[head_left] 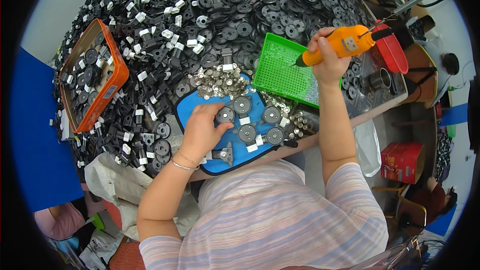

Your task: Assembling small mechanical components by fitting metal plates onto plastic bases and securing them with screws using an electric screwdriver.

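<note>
My right hand is wrapped around an orange electric screwdriver. Its black tip and thin bit point left over a green perforated tray; small shiny screws lie at the tray's right end. On a blue mat in front of me, my left hand pinches a black round disc part between fingers and thumb. Several similar assemblies, black discs with white tabs, sit to its right. A black bracket piece lies below that hand.
A huge heap of black and white plastic parts covers the table. Small silver metal pieces are piled by the mat's far edge. An orange box of parts stands left, a red tray right. Other people sit nearby.
</note>
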Demonstrator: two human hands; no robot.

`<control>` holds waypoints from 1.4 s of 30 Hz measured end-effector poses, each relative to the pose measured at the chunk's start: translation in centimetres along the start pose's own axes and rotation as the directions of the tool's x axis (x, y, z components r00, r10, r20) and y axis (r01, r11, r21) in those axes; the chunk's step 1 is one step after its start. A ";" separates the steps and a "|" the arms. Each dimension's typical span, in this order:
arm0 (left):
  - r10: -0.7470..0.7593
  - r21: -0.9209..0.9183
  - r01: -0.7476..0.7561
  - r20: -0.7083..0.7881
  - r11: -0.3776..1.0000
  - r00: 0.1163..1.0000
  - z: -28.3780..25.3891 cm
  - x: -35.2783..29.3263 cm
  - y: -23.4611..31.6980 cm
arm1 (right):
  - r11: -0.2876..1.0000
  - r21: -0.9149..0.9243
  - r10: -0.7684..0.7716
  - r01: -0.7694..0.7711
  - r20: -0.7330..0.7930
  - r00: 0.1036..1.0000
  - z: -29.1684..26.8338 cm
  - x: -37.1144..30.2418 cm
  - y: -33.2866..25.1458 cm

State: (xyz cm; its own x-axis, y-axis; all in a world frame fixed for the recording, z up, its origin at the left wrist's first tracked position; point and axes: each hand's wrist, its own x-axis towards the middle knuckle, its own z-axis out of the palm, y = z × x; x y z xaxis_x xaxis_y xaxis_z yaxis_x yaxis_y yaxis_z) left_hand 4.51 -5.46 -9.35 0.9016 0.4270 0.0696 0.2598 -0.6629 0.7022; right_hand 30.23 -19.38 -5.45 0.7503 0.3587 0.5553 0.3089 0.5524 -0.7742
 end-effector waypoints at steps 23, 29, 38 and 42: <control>0.010 -0.017 -0.010 0.000 1.000 1.000 0.2 -0.1 -0.8 | 0.970 0.129 0.099 -0.204 0.556 0.825 11.8 -6.7 -1.5; 0.005 -0.017 -0.004 0.015 1.000 1.000 0.0 0.0 -0.6 | 0.904 0.164 0.237 -0.395 0.577 0.782 11.9 -6.6 -1.6; -0.028 -0.071 0.028 -0.007 0.997 1.000 0.2 0.0 -0.8 | 0.862 0.448 -0.089 -0.238 0.595 0.799 8.2 -1.1 -2.9; -0.021 -0.036 0.021 0.006 0.999 1.000 0.1 0.2 -0.6 | 0.969 0.247 -0.050 0.020 0.116 0.992 4.5 0.2 -1.5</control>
State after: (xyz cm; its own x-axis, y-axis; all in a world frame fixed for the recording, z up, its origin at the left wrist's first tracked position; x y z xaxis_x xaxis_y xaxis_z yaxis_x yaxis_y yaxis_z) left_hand 4.56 -5.10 -9.83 0.8980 0.4371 0.0506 0.2663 -0.6314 0.7283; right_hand 27.28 -16.76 -2.80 0.6610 0.4151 0.6251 0.1699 0.7286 -0.6635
